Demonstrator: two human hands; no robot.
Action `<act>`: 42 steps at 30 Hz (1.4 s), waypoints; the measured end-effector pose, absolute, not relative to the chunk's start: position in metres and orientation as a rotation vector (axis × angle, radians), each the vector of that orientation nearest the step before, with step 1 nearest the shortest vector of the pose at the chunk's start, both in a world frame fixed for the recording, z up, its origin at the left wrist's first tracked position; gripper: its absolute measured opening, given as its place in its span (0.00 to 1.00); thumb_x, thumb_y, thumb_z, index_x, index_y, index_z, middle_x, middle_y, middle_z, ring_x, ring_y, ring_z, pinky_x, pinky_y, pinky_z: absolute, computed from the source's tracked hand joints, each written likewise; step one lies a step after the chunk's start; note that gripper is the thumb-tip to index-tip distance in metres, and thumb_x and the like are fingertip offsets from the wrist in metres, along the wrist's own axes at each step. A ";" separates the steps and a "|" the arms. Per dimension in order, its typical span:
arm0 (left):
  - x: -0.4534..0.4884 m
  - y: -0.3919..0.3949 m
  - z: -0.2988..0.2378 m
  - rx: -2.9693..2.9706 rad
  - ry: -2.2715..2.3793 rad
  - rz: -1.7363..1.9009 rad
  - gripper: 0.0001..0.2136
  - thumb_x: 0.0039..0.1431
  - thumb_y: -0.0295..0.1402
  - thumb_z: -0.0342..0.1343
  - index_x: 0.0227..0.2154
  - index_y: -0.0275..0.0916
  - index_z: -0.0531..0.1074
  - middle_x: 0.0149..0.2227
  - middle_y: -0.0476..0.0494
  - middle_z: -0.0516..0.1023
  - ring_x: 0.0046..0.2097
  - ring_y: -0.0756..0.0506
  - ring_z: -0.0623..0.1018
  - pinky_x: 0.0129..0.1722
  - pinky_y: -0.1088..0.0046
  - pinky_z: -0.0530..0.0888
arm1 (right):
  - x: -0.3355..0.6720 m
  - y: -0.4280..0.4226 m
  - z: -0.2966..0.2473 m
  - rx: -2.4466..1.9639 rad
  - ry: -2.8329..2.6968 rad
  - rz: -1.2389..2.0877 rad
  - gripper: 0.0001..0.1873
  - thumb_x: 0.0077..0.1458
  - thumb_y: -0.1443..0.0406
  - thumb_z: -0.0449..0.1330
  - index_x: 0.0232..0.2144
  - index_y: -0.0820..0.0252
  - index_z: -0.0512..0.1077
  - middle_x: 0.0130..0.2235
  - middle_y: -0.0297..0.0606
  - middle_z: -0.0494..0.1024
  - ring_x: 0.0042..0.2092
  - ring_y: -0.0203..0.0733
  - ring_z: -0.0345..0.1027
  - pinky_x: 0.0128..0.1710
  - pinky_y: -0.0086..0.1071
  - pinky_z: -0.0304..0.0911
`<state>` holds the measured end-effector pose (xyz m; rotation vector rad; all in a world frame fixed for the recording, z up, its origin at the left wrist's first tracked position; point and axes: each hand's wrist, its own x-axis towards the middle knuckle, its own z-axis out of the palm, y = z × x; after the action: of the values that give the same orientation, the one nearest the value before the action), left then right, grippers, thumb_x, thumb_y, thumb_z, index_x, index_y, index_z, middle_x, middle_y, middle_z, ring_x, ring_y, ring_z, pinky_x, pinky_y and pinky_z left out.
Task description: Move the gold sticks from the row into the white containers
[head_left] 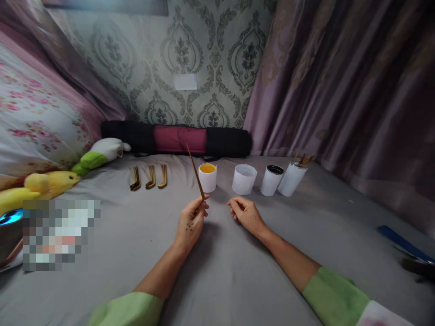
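My left hand (190, 222) is closed around the lower end of a thin, tapered brown stick (195, 171), which points up and slightly left. Just beyond it stands a white tub (207, 181) with yellow contents. My right hand (246, 213) is closed, its fingers curled with nothing visible in them, near a wider white tub (244, 182) whose inside looks pale. Farther right are a white can (271, 183) with a black opening and a taller white can (291, 181) holding several brown sticks. To the left lie three small groups of gold-brown sticks (150, 176).
A grey sheet (136, 249) covers the surface. At the back lies a black and maroon rolled bag (180, 139) against the patterned wall. Plush toys (50, 181) and a partly blurred object (61, 237) are on the left; a blue-handled item (401, 242) is at the right edge.
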<state>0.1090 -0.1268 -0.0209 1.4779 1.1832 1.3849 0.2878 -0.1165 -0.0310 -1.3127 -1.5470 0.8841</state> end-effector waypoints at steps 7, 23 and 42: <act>0.110 -0.131 -0.019 1.650 1.184 1.356 0.13 0.51 0.33 0.51 0.40 0.43 0.73 0.28 0.44 0.70 0.28 0.49 0.68 0.31 0.76 0.66 | 0.286 -0.120 -0.027 -1.261 -1.565 0.850 0.17 0.52 0.55 0.48 0.31 0.61 0.69 0.22 0.32 0.68 0.20 0.29 0.59 0.19 0.22 0.55; 0.112 -0.134 -0.023 1.960 1.162 1.253 0.11 0.54 0.32 0.48 0.38 0.46 0.73 0.30 0.43 0.71 0.30 0.49 0.69 0.33 0.78 0.63 | 0.280 -0.127 -0.020 -1.185 -1.521 0.937 0.13 0.51 0.61 0.50 0.35 0.62 0.67 0.25 0.32 0.69 0.22 0.29 0.61 0.22 0.24 0.59; 0.108 -0.140 -0.021 2.486 1.417 0.721 0.15 0.58 0.27 0.37 0.44 0.41 0.66 0.33 0.44 0.68 0.34 0.48 0.70 0.33 0.75 0.65 | 0.276 -0.133 -0.011 -1.067 -1.405 1.124 0.14 0.47 0.61 0.56 0.38 0.62 0.66 0.26 0.33 0.68 0.23 0.29 0.60 0.19 0.25 0.56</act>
<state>0.1085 -0.1400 -0.0214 2.4861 1.4171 0.7215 0.2761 -0.1327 -0.0105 -1.0667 -1.4046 1.1244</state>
